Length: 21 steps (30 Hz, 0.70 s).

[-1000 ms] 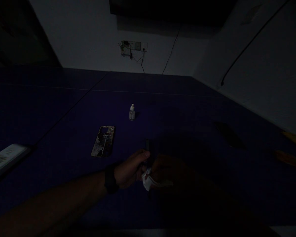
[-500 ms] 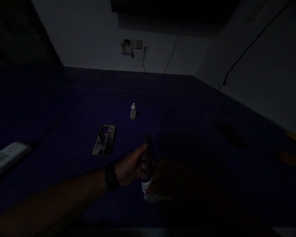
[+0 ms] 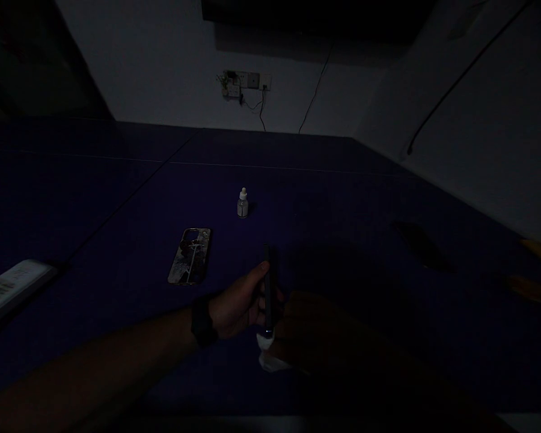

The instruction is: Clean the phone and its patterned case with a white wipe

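Low in the middle of the head view, my left hand [image 3: 238, 307], with a black watch on its wrist, grips a thin dark phone [image 3: 267, 297] turned edge-on. My right hand [image 3: 309, 328] is in deep shadow at the phone's near end. Pinched in it is a crumpled white tissue [image 3: 271, 362], pressed against that end, where a small bright glint shows. The phone's faces cannot be made out. Beyond and to the left lies a patterned phone case [image 3: 193, 255] with a camera cutout. A small dropper bottle [image 3: 242, 207] with a white cap stands farther back.
Everything lies on a dark blue surface [image 3: 130, 234]. A white box [image 3: 15, 288] is at the left edge, and a dark flat object [image 3: 421, 245] lies to the right. Wall sockets [image 3: 247, 81] with cables are on the far wall, under a dark screen [image 3: 320, 21].
My right hand and the tissue have shifted slightly at the phone's near end, which now shows more, with a glint. My left hand and the phone stay almost still.
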Available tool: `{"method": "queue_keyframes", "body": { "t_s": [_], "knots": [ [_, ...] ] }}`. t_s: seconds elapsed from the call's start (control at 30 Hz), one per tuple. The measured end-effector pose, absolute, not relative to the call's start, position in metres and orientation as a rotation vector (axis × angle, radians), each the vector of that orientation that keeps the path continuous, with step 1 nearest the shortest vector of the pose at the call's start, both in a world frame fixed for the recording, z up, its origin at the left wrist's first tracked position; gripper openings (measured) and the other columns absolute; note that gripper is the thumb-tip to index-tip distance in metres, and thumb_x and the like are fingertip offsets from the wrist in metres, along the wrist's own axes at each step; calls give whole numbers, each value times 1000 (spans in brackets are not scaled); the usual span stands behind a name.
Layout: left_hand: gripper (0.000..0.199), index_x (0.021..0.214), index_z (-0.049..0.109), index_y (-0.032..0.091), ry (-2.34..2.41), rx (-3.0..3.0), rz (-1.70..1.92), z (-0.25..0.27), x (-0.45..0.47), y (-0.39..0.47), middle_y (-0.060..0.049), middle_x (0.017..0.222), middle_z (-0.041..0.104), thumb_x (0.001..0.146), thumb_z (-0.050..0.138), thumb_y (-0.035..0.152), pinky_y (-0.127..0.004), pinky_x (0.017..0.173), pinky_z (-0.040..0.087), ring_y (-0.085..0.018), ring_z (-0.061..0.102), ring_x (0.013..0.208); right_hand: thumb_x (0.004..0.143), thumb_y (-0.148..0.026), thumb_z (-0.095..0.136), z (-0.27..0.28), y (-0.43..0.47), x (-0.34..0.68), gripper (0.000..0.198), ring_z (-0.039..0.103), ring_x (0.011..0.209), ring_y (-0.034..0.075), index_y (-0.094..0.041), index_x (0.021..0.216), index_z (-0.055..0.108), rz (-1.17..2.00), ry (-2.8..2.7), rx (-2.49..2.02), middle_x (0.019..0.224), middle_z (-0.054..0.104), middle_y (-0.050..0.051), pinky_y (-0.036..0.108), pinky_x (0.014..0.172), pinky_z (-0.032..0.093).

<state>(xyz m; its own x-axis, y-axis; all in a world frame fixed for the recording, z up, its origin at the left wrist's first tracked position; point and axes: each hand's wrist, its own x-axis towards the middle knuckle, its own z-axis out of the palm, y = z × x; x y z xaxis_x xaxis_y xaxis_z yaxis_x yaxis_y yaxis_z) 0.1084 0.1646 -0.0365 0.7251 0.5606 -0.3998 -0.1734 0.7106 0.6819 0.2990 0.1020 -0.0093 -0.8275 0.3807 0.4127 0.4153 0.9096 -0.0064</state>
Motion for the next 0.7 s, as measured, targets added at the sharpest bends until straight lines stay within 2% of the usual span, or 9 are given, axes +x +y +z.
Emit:
{"method": "queue_keyframes", "body": {
  "t_s": [0.1,0.17,0.3,0.4,0.53,0.6,0.7],
  "knots": [
    [63,90,63,13,606,702,438,-37,109,163,-5,76,65,86,57,76,-23,58,44,-12,59,63,100,-21,57,3,100,300,16,61,85,16,-23,113,65,-143,-2593,-599,91,71,0,31,79,48],
    [58,91,61,15,555,726,463,-37,109,160,-3,76,63,83,65,71,-22,57,45,-11,57,60,99,-19,57,5,104,300,18,62,81,16,-19,116,64,-176,-2495,-607,94,73,3,30,74,49],
    [50,96,56,19,547,787,566,-41,110,156,1,79,61,79,78,60,-19,57,46,-10,58,65,98,-30,61,-3,116,300,18,64,83,17,-20,111,67,-130,-2316,-676,94,73,6,30,73,51],
    [49,100,57,19,495,838,553,-44,111,155,-1,83,63,86,67,65,-21,60,49,-13,62,71,99,-34,58,-8,121,300,19,64,80,17,-21,108,67,-56,-2271,-741,91,71,5,29,68,53],
    [68,122,57,19,360,929,504,-49,109,156,-9,100,67,89,48,78,-32,73,55,-19,67,85,99,-33,55,-10,123,299,18,65,77,18,-22,107,68,65,-2121,-872,89,69,5,30,65,57],
    [72,132,52,22,346,988,517,-50,108,156,-10,110,66,85,58,76,-32,74,55,-18,67,85,98,-32,57,-10,124,298,18,66,78,19,-23,106,70,92,-2073,-959,89,70,6,32,67,59],
    [72,133,48,24,397,1087,492,-50,104,156,-8,114,64,78,80,58,-30,73,53,-15,66,81,99,-31,55,-9,127,299,19,68,83,21,-24,107,71,87,-2042,-1029,91,72,7,34,73,60]
  ]
}}
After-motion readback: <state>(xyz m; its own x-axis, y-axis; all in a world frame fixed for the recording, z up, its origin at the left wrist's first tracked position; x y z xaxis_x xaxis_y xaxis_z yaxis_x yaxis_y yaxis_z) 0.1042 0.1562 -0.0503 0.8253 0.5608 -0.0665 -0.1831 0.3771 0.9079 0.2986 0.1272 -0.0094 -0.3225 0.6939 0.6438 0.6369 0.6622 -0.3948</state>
